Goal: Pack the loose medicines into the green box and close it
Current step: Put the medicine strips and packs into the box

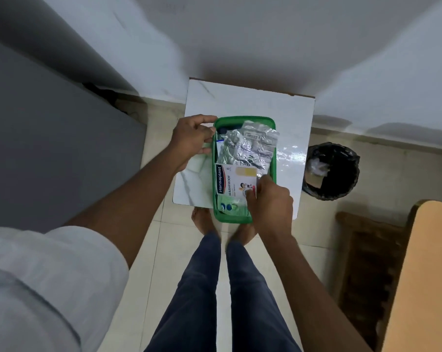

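Observation:
The open green box (273,158) lies lengthwise on a small white table (285,113). Inside it, silver blister strips (250,146) are piled at the far end and jut above the rim. A white plaster packet (233,182) lies across the middle. A green sachet (231,208) sits at the near end. My left hand (192,138) rests at the box's far left corner, fingers curled against its rim. My right hand (270,199) is at the near right, fingers pressing on the plaster packet's edge. No lid is visible.
A black bin (331,171) lined with a bag stands on the floor right of the table. A brown mat (367,262) and a tan tabletop edge (423,275) are at the right. A grey cabinet (49,135) fills the left. My bare feet are under the table's near edge.

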